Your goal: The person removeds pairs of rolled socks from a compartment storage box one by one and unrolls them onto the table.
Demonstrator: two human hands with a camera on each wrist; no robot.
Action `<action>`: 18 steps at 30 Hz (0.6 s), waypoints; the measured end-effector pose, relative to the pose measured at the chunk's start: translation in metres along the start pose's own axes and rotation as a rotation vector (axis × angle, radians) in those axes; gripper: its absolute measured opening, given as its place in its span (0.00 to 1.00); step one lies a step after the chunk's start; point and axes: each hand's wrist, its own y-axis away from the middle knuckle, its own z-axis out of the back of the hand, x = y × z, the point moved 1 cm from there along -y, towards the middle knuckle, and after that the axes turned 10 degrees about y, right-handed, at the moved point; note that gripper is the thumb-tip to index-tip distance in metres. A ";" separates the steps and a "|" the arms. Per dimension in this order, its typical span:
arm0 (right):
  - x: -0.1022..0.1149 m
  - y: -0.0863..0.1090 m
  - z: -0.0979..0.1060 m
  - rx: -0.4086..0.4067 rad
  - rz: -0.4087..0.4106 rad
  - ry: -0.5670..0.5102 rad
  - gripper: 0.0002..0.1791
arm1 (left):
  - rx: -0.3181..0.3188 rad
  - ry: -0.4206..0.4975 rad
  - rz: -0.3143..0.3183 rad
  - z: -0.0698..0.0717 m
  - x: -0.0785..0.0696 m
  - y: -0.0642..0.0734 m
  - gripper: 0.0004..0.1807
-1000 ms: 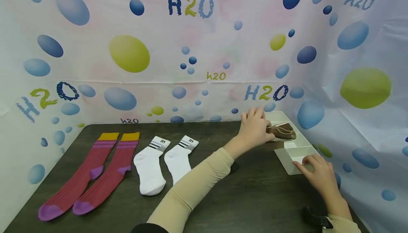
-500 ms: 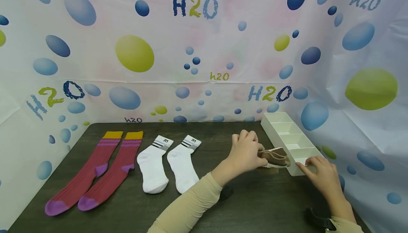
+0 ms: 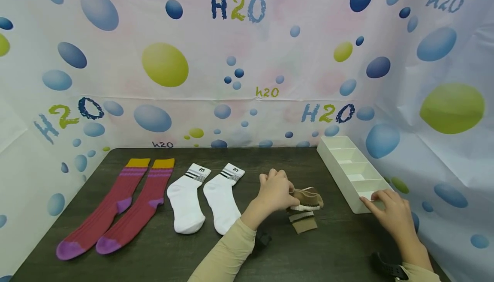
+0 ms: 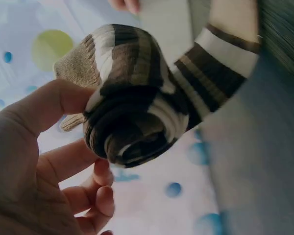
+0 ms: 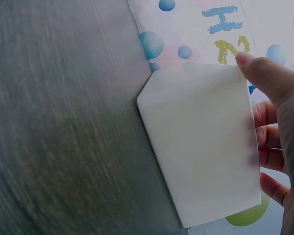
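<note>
A rolled pair of brown socks (image 3: 306, 198) with white and dark stripes is pinched in my left hand (image 3: 274, 192), over the middle right of the table. In the left wrist view the roll (image 4: 134, 73) shows its spiral end, with thumb and forefinger at its side and a striped cuff (image 4: 220, 58) hanging loose. My right hand (image 3: 391, 213) holds the near end of a long white divided box (image 3: 339, 179). From the right wrist, the thumb sits on the rim of the box's end wall (image 5: 201, 147), with the other fingers behind that wall.
Two white ankle socks (image 3: 187, 205) with black stripes lie flat left of my left hand. Farther left lie two long red socks (image 3: 112, 205) with purple toes and yellow cuffs. A patterned backdrop (image 3: 216, 50) stands behind the dark table (image 3: 328, 247) and along its right side.
My left hand has carried the rolled socks out from over the box, leftward and toward me, and the cuff end now hangs down. The right hand stays on the box's near end.
</note>
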 end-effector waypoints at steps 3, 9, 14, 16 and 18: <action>0.000 0.000 0.000 -0.010 0.004 0.002 0.16 | -0.023 -0.013 0.033 -0.007 0.012 -0.006 0.12; 0.001 0.000 0.000 0.006 -0.014 0.000 0.17 | -0.095 -0.118 0.062 -0.027 0.027 -0.014 0.14; 0.001 0.001 -0.001 -0.006 -0.010 -0.010 0.16 | -0.158 -0.186 0.067 -0.037 0.032 -0.017 0.14; 0.001 0.001 -0.001 -0.004 -0.013 -0.011 0.16 | -0.169 -0.192 0.068 -0.039 0.033 -0.017 0.15; 0.001 0.001 -0.001 0.003 -0.019 -0.011 0.16 | -0.173 -0.201 0.067 -0.040 0.033 -0.018 0.15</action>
